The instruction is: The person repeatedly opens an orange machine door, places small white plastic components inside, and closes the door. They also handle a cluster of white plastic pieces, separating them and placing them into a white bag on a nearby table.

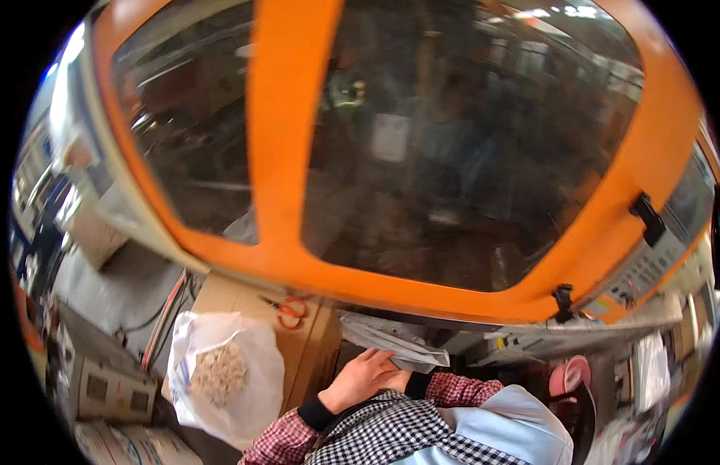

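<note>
My left hand (pixel 358 381) reaches in front of my body, its fingers extended and laid close together across my right hand (pixel 395 380). No object shows in the left hand. The right hand's fingers are mostly hidden behind the left, so their grip cannot be made out. Just beyond both hands lies a crumpled grey-white plastic bag (pixel 398 341), whose near edge is close to the left fingertips. To the left, a white plastic bag (pixel 255 368) stands open, with a heap of small beige pieces (pixel 220 375) inside. Scissors with orange-red handles (pixel 290 313) lie behind it on a cardboard box (pixel 312 341).
A large orange machine door (pixel 278 155) with dark windows rises directly ahead. Its button panel (pixel 647 271) and black handle (pixel 647 219) are at right. A pink container (pixel 569 377) sits at the lower right. A grey metal cabinet (pixel 104 387) stands at the lower left.
</note>
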`<state>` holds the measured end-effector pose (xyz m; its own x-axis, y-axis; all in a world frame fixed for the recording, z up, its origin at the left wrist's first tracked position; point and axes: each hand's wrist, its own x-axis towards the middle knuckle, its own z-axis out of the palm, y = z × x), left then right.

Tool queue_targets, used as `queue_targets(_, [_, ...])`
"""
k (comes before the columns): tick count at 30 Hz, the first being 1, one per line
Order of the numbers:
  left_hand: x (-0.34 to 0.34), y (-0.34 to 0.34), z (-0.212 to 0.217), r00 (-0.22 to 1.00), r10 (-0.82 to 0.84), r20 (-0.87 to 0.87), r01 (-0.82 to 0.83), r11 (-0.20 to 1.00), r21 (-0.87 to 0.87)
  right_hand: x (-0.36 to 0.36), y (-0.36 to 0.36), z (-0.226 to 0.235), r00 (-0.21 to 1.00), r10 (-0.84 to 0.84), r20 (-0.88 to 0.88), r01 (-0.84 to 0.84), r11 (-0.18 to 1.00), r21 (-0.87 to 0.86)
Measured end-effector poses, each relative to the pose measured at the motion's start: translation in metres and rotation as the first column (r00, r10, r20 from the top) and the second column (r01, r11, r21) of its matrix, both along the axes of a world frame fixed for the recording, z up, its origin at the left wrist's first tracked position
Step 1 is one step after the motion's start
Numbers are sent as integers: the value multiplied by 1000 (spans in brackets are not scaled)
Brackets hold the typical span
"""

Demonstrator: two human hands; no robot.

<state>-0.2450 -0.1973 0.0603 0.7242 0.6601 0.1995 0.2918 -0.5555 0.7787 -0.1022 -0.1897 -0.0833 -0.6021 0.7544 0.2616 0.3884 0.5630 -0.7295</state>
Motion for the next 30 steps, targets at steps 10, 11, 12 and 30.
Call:
queue_targets(10, [261,-16,118,805,-466,366,427,885,187,110,-44,22,898,-435,68,439,896,-58])
queue_targets(11, [278,-17,120,842,-428,328,412,903,121,118,-46,21,881,-467,72,471,881,-55])
queue_targets(12, [294,-15,114,811,-424,404,396,905,155,124,-46,23,870,-488,73,492,869,-45])
queue_targets(30, [242,13,117,819,-218,530,423,854,-302,157,-10,-26,828,-559,27,557,818,-143])
